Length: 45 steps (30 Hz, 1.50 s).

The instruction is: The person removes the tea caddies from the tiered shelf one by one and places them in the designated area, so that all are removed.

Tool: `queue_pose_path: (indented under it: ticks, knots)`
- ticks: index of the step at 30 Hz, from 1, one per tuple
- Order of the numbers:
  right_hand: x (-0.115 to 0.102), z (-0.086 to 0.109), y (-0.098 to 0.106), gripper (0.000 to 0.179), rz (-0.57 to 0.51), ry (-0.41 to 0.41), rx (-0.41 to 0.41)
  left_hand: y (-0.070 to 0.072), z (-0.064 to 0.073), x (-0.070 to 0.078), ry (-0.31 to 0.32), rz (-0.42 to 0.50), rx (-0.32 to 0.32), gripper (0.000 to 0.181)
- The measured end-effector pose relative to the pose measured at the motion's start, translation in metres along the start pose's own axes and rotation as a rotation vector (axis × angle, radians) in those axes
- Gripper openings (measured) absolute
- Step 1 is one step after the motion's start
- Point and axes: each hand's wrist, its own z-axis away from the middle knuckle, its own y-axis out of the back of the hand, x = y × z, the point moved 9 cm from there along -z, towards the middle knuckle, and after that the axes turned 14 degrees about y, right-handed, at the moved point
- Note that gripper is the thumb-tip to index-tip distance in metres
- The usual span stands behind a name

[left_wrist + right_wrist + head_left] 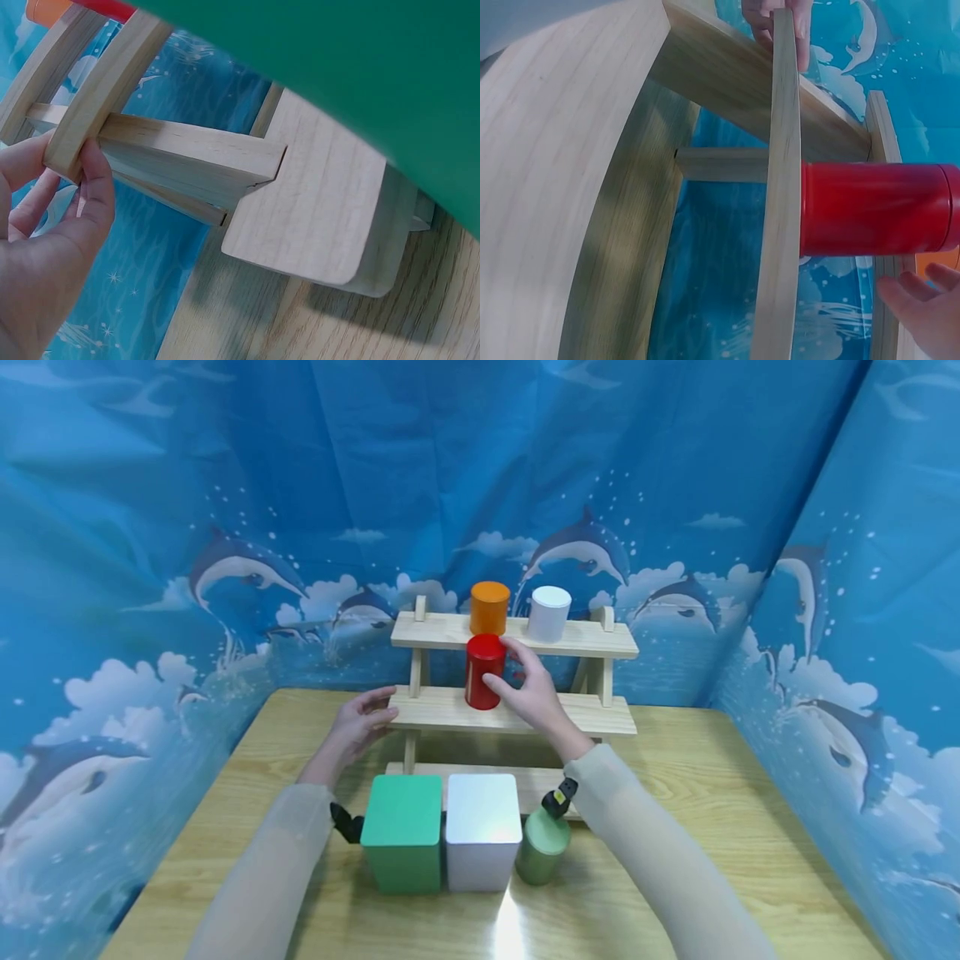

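While the left hand (pixel 358 722) pinches the middle shelf (pixel 442 708), the right hand (pixel 534 689) hovers, fingers apart, beside the red canister (pixel 480 667) (upright on that shelf). A careless nudge could topple it forward.

A green box (pixel 405 835), white box (pixel 482 831) and green canister (pixel 543 852) stand before a blue dolphin-print backdrop (pixel 450 468).

The red canister (pixel 480 672) looks smooth and glossy, the shelf (pixel 431 710) matt, grained wood.
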Motion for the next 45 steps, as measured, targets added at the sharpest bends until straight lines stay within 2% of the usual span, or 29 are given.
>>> queue_pose_path:
  ticks: [4, 18, 27, 38, 41, 45]
  knots:
    - [0.012, -0.002, -0.003, 0.063, 0.012, 0.008, 0.028, 0.000, 0.001, 0.001, 0.001, 0.006, -0.001, 0.055]
    - [0.011, -0.009, -0.008, 0.049, 0.059, 0.032, 0.066, 0.000, 0.000, 0.000, -0.018, -0.006, -0.008, 0.054]
    - [0.011, -0.008, -0.008, 0.042, 0.003, 0.037, 0.111, 0.000, -0.001, 0.000, -0.021, 0.001, -0.006, 0.054]
    - [0.012, -0.006, -0.011, 0.043, -0.035, -0.003, 0.123, 0.000, 0.000, 0.001, -0.039, 0.023, -0.024, 0.052]
    - [0.009, -0.005, -0.009, 0.043, -0.056, -0.005, 0.120, -0.001, 0.001, 0.001, -0.047, 0.010, -0.035, 0.054]
    - [-0.013, -0.002, -0.005, 0.042, -0.062, 0.003, 0.121, -0.001, 0.000, 0.000, -0.041, 0.015, -0.030, 0.053]
